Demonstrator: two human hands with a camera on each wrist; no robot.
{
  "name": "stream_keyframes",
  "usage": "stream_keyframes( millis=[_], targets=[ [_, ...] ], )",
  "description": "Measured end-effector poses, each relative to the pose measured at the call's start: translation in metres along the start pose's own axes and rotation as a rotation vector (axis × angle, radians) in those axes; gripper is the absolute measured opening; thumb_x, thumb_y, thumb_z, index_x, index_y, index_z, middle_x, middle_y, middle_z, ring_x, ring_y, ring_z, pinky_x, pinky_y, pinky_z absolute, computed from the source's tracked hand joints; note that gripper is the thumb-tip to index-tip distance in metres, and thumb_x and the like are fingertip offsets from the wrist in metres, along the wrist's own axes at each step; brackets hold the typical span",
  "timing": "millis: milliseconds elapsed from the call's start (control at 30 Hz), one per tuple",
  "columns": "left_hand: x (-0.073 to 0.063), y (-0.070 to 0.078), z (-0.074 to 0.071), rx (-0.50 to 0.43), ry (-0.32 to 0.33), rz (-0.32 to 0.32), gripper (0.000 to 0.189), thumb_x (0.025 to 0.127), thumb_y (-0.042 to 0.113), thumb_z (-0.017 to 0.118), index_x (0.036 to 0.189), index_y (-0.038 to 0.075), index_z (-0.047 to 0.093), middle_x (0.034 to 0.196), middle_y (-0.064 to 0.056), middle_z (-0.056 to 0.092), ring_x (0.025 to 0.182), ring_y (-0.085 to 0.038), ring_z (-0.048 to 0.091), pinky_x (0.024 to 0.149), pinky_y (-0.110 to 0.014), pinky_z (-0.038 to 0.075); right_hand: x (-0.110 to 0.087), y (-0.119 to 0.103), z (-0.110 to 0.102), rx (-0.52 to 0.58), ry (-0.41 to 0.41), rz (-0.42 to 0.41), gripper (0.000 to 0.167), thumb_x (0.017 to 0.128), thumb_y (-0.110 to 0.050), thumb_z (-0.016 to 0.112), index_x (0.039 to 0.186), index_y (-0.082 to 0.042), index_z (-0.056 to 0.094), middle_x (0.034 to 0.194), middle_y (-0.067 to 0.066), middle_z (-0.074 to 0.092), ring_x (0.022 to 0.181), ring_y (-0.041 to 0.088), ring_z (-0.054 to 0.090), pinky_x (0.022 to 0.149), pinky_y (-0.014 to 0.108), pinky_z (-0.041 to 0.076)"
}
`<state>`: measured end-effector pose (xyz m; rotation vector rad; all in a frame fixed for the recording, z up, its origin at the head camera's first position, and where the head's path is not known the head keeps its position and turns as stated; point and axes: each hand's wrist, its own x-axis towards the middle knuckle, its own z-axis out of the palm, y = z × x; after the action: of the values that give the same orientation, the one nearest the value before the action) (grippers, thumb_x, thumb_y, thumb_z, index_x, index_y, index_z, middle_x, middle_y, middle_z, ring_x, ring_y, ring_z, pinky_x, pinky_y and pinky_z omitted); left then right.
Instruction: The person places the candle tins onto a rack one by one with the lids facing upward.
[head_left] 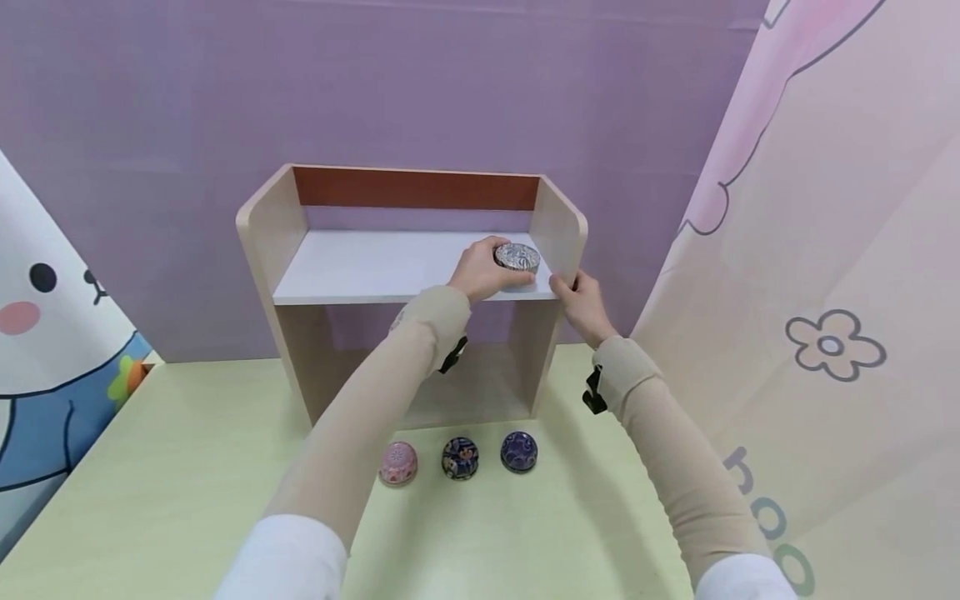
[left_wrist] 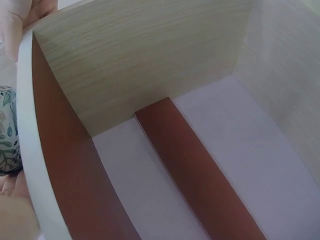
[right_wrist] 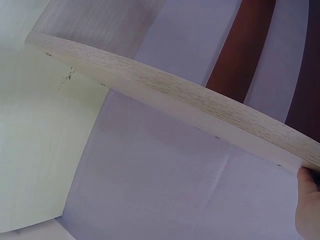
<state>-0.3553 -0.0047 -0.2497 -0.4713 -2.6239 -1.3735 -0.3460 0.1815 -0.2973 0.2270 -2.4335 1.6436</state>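
Observation:
A round patterned tin (head_left: 517,257) with a silvery lid is at the right end of the white upper shelf (head_left: 375,258). My left hand (head_left: 486,271) holds it from the left, with thumb and fingers around its side. In the left wrist view, part of the tin (left_wrist: 7,131) shows leaf patterns beside the shelf's edge. My right hand (head_left: 585,307) grips the front edge of the shelf unit's right side panel (head_left: 561,229). In the right wrist view only a bit of that hand (right_wrist: 307,205) shows, against the panel.
On the pale table (head_left: 202,433), before the shelf unit, a pink tin (head_left: 398,463), a dark flowered tin (head_left: 460,458) and a purple tin (head_left: 519,452) stand in a row. Behind is a purple backdrop (head_left: 420,83); a printed curtain (head_left: 825,250) hangs at the right.

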Motion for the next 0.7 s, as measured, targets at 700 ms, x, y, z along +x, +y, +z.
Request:
stream_keyframes(
  millis=[700],
  targets=[
    [0.0035,-0.0055,-0.0025,0.054,-0.021,-0.014,0.075,0.068,0.034,0.079,0.129,0.005,0.048,0.124,-0.011,0.056,0.111,-0.022,0.051,0.098,-0.031,0.041,0.0005,-0.0032,0.0088,0.006,-0.005,0.003,0.04,0.094,-0.026,0.049,0.123,0.002,0.049,0.114,0.02,0.057,0.099,0.025,0.054,0.089,0.037,0.046]
  ],
)
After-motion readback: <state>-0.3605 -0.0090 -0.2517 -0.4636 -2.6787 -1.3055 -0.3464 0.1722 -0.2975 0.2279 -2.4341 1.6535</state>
